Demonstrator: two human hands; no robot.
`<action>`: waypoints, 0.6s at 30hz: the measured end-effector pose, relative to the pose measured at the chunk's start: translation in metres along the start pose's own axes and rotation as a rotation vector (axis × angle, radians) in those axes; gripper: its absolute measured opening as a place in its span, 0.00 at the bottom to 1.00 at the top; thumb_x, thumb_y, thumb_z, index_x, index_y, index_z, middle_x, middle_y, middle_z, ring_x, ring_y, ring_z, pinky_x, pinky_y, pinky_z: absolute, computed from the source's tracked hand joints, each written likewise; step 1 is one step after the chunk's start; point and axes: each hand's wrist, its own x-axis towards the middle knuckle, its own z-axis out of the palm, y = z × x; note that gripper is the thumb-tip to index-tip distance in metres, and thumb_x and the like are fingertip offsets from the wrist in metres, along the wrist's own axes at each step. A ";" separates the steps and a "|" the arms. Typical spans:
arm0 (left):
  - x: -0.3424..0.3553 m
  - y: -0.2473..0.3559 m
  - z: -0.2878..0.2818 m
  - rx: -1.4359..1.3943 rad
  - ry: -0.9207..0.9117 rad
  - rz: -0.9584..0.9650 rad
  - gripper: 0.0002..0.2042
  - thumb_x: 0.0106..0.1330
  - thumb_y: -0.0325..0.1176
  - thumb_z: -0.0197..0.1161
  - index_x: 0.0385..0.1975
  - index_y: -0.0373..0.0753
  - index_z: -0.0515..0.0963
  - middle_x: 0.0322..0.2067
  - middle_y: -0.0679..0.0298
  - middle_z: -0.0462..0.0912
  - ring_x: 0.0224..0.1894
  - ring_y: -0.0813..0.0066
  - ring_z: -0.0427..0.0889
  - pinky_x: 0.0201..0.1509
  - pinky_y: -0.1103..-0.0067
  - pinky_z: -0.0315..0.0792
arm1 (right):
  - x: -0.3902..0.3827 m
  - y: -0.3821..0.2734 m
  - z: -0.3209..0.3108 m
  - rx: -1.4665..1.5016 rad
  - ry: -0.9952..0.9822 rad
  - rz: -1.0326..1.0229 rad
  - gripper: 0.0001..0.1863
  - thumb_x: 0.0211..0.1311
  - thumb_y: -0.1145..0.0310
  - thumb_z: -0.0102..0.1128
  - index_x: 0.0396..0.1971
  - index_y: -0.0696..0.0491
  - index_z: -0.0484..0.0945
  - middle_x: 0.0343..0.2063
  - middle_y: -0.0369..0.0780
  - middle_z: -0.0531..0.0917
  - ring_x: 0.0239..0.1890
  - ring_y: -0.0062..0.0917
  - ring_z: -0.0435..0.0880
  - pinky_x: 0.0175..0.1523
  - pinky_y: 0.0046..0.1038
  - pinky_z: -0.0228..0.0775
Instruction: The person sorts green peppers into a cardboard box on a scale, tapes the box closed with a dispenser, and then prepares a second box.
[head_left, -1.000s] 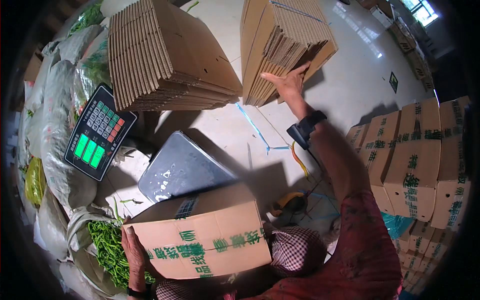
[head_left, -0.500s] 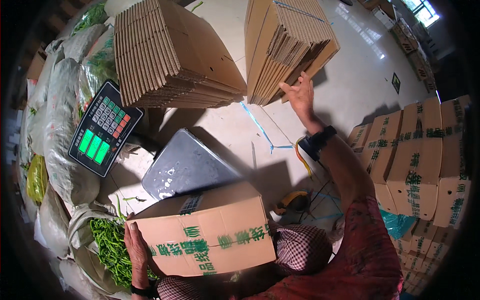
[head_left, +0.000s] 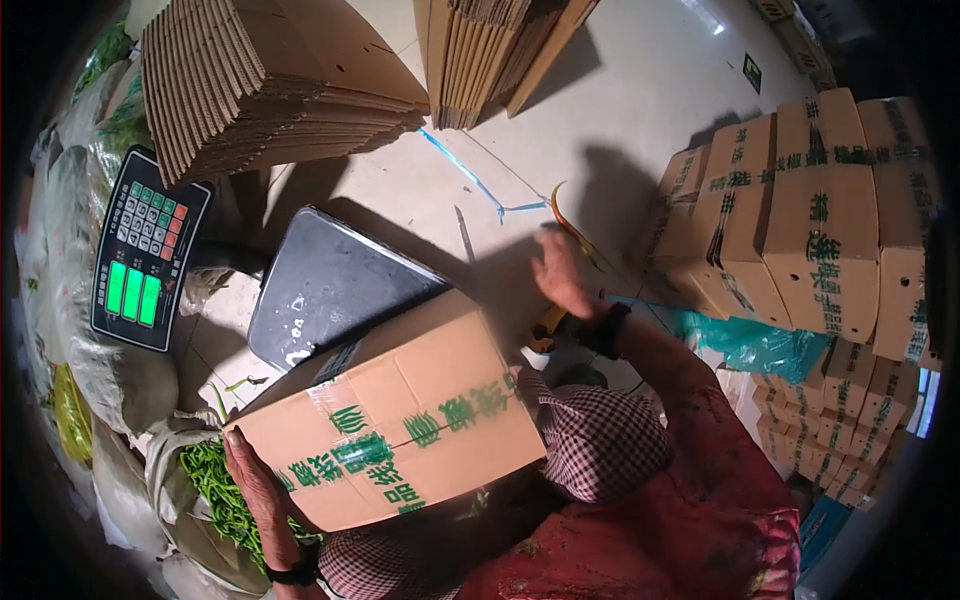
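A cardboard box (head_left: 400, 410) with green print and clear tape rests tilted across my lap, its far edge over the scale platform. My left hand (head_left: 256, 490) holds its left end, thumb side showing and the other fingers partly hidden. To the right of the box, my right hand (head_left: 560, 275) is in the air, slightly blurred, fingers apart and holding nothing. Just below it lies a yellow and black object (head_left: 546, 328), mostly hidden by hand and wrist. The scale's dark platform (head_left: 335, 285) stands beyond the box, with its keypad display (head_left: 150, 250) lit green at left.
Flattened cartons (head_left: 270, 80) stand in a bundle at far left, and another bundle (head_left: 490, 55) stands beside it. Printed boxes (head_left: 800, 220) are stacked at right above teal plastic (head_left: 755, 345). Green peppers (head_left: 215, 490) fill an opened sack at left. Blue strapping (head_left: 465, 180) lies on the floor.
My right hand has left the flattened cartons and come back toward me, near the yellow and black object. The view has shifted to the right. My left hand stays on the box.
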 end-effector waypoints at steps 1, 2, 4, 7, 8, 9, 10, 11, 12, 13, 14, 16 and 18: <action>-0.002 -0.002 -0.002 0.017 0.000 0.007 0.32 0.74 0.55 0.45 0.63 0.30 0.65 0.56 0.55 0.73 0.57 0.68 0.72 0.63 0.75 0.63 | 0.011 0.006 -0.006 0.035 0.044 0.121 0.20 0.57 0.70 0.63 0.50 0.55 0.73 0.47 0.51 0.77 0.52 0.47 0.76 0.56 0.40 0.69; -0.004 -0.001 -0.003 0.026 0.001 0.003 0.32 0.74 0.55 0.45 0.63 0.30 0.65 0.56 0.55 0.73 0.57 0.68 0.72 0.63 0.75 0.63 | 0.020 0.012 -0.010 0.070 0.086 0.241 0.20 0.57 0.72 0.61 0.50 0.57 0.72 0.48 0.52 0.77 0.54 0.48 0.74 0.58 0.41 0.68; -0.001 0.002 0.009 -0.001 0.039 -0.017 0.33 0.73 0.58 0.44 0.63 0.32 0.66 0.56 0.56 0.75 0.55 0.68 0.74 0.60 0.75 0.65 | 0.015 0.082 0.014 -0.101 0.071 0.309 0.19 0.57 0.70 0.62 0.48 0.57 0.72 0.46 0.51 0.77 0.53 0.46 0.75 0.56 0.41 0.69; -0.003 0.005 0.007 0.011 0.019 -0.020 0.33 0.74 0.55 0.45 0.65 0.31 0.62 0.58 0.54 0.71 0.59 0.67 0.71 0.65 0.75 0.61 | 0.009 0.108 0.028 -0.270 -0.175 0.408 0.17 0.59 0.65 0.61 0.46 0.57 0.73 0.43 0.48 0.78 0.50 0.42 0.78 0.53 0.40 0.71; -0.004 0.008 0.007 0.090 0.011 0.000 0.33 0.74 0.55 0.44 0.65 0.31 0.63 0.59 0.53 0.70 0.59 0.67 0.71 0.65 0.74 0.61 | 0.006 0.108 0.029 -0.297 -0.375 0.456 0.17 0.60 0.63 0.61 0.46 0.57 0.74 0.42 0.47 0.78 0.49 0.40 0.78 0.52 0.39 0.72; -0.003 0.009 0.011 0.081 0.000 0.004 0.33 0.74 0.55 0.44 0.65 0.31 0.63 0.59 0.53 0.70 0.59 0.67 0.71 0.65 0.74 0.61 | -0.002 0.120 0.039 0.033 -0.403 0.432 0.15 0.63 0.63 0.57 0.44 0.57 0.74 0.43 0.48 0.79 0.48 0.42 0.79 0.51 0.39 0.72; 0.000 0.009 0.016 0.022 -0.008 -0.003 0.33 0.74 0.55 0.44 0.65 0.31 0.63 0.59 0.53 0.71 0.59 0.67 0.71 0.65 0.74 0.62 | -0.016 0.140 0.050 0.354 -0.411 0.397 0.14 0.67 0.62 0.54 0.43 0.57 0.75 0.44 0.50 0.79 0.46 0.44 0.79 0.50 0.39 0.72; -0.001 0.008 0.017 -0.018 0.000 -0.019 0.33 0.74 0.55 0.43 0.65 0.31 0.63 0.58 0.53 0.71 0.59 0.67 0.71 0.64 0.74 0.62 | -0.048 0.121 0.082 0.475 -0.218 0.325 0.13 0.65 0.67 0.52 0.44 0.57 0.76 0.42 0.48 0.79 0.48 0.41 0.79 0.51 0.36 0.73; 0.003 0.003 0.012 -0.024 -0.009 -0.036 0.32 0.75 0.54 0.43 0.65 0.31 0.64 0.57 0.53 0.72 0.58 0.67 0.72 0.64 0.73 0.63 | -0.070 0.089 0.113 0.596 -0.022 0.249 0.13 0.63 0.72 0.50 0.44 0.57 0.78 0.40 0.46 0.80 0.50 0.38 0.80 0.51 0.33 0.75; -0.004 -0.008 -0.014 0.036 0.062 -0.062 0.32 0.75 0.54 0.43 0.65 0.31 0.64 0.57 0.53 0.72 0.58 0.67 0.72 0.64 0.73 0.63 | -0.058 0.015 0.099 0.467 -0.319 -0.096 0.14 0.62 0.73 0.49 0.46 0.57 0.77 0.42 0.47 0.79 0.50 0.39 0.79 0.53 0.34 0.73; -0.008 -0.018 -0.034 0.110 0.091 -0.066 0.31 0.75 0.54 0.43 0.64 0.31 0.65 0.57 0.53 0.73 0.58 0.67 0.72 0.63 0.73 0.64 | -0.036 -0.053 0.050 0.376 -0.508 -0.481 0.16 0.61 0.75 0.47 0.48 0.58 0.77 0.44 0.47 0.79 0.49 0.40 0.79 0.55 0.34 0.72; 0.000 -0.005 -0.010 0.153 0.067 -0.057 0.30 0.75 0.53 0.42 0.62 0.31 0.67 0.56 0.55 0.74 0.56 0.67 0.73 0.62 0.73 0.65 | -0.032 -0.034 0.072 0.666 -0.475 -0.329 0.18 0.59 0.75 0.48 0.50 0.57 0.76 0.46 0.48 0.78 0.49 0.42 0.79 0.56 0.35 0.71; 0.010 -0.012 -0.010 0.091 0.059 -0.091 0.30 0.75 0.53 0.42 0.61 0.30 0.68 0.55 0.56 0.75 0.56 0.69 0.73 0.61 0.74 0.65 | -0.035 -0.065 0.036 0.371 -0.299 -0.478 0.22 0.58 0.73 0.53 0.55 0.57 0.73 0.50 0.50 0.76 0.50 0.45 0.78 0.57 0.37 0.70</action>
